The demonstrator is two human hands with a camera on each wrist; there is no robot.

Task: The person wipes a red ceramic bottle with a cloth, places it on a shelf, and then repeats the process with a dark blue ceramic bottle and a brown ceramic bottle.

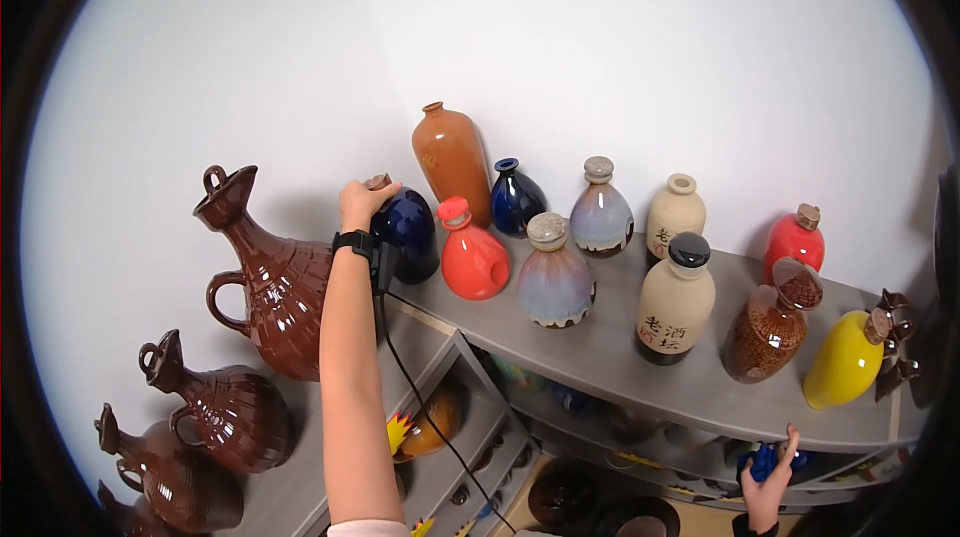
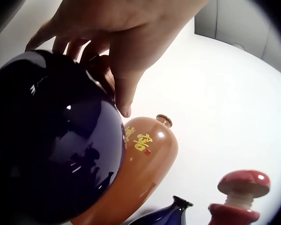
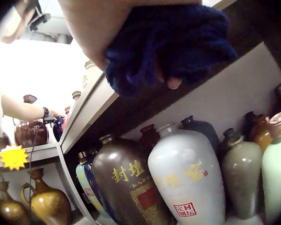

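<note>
At the shelf's corner my left hand (image 1: 364, 205) grips a glossy dark blue bottle (image 1: 408, 237) round its brown-stoppered neck. In the left wrist view the thumb lies on the near side of the neck and the other fingers reach over the far side; the bottle's round body (image 2: 51, 140) fills the left. My right hand (image 1: 768, 495), down at the front edge of the shelf, holds a bunched blue cloth (image 3: 168, 47), with one finger pointing up. Beside the blue bottle stand a red bottle (image 1: 474, 265) with a round stopper and a tall orange-brown bottle (image 1: 450, 162).
Brown ribbed jugs (image 1: 280, 297) line the left shelf. Along the grey top shelf (image 1: 620, 387) stand cream bottles (image 1: 677, 302), a brown jar (image 1: 765, 337) and a yellow bottle (image 1: 840, 362). Larger bottles (image 3: 187, 168) fill the shelf below. A black cable (image 1: 430, 417) hangs from the left wrist.
</note>
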